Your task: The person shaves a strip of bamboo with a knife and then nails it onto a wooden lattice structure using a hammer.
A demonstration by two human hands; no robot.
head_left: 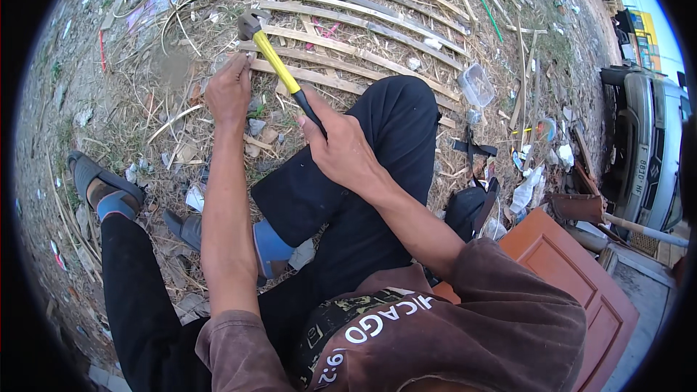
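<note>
My right hand (340,147) is wrapped round the black grip of a hammer (276,62) with a yellow shaft. Its dark metal head is raised over the left ends of several thin wooden slats (348,49), which lie side by side on the ground across a crosswise strip. Close by the left end of the nearest slat, my left hand (229,92) is closed, thumb and fingers pinched together. What it pinches, if anything, is too small to make out. The hammer head sits just above and to the right of my left fingers.
Dry straw, stones and litter cover the ground. Right of the slats lies a clear plastic container (476,86). A black bag (468,210) is beside my bent knee, with a brown panelled wooden board (570,283) behind it. A parked vehicle (642,145) stands at far right.
</note>
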